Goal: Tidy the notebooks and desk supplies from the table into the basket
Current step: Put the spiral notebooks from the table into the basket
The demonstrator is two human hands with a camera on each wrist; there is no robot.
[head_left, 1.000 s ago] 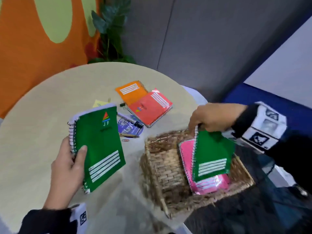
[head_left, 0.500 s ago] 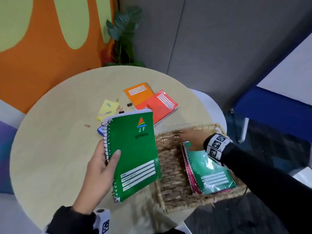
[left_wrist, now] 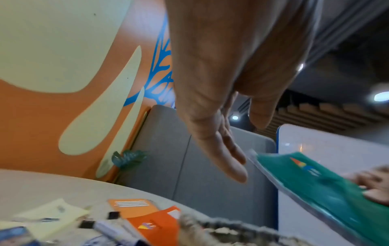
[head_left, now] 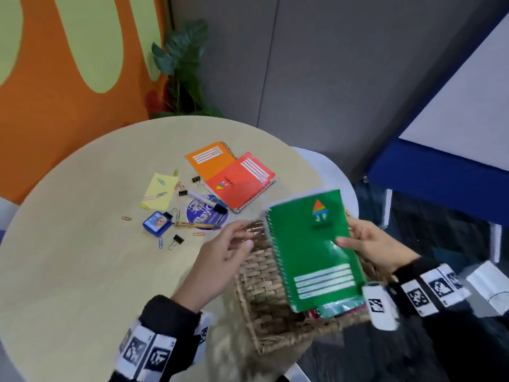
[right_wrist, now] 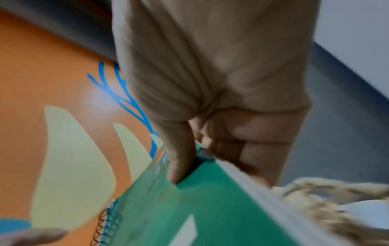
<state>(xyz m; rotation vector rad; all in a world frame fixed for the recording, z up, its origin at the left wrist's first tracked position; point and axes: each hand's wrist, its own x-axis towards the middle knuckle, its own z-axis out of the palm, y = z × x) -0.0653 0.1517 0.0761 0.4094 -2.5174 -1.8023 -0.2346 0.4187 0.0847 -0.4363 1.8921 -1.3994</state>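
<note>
My right hand [head_left: 360,244] grips a green spiral notebook [head_left: 311,249] by its right edge, thumb on the cover, and holds it tilted over the wicker basket [head_left: 256,288]. The right wrist view shows the thumb [right_wrist: 181,159] pressed on the green spiral notebook [right_wrist: 210,208]. My left hand [head_left: 223,257] hovers empty with fingers spread just left of the notebook, above the basket's left rim. Other notebooks lie in the basket beneath, mostly hidden. An orange notebook [head_left: 210,158] and a red notebook [head_left: 239,183] lie on the round table [head_left: 68,244].
Small supplies are scattered mid-table: a yellow sticky pad [head_left: 159,191], a blue sharpener [head_left: 157,223], a round purple sticker [head_left: 206,212], a pencil [head_left: 195,225], binder clips [head_left: 176,241] and paper clips. A plant [head_left: 184,64] stands behind the table. The basket sits at the table's near right edge.
The green notebook passed from my left hand to my right hand and moved right over the basket. My left hand let go and is now empty.
</note>
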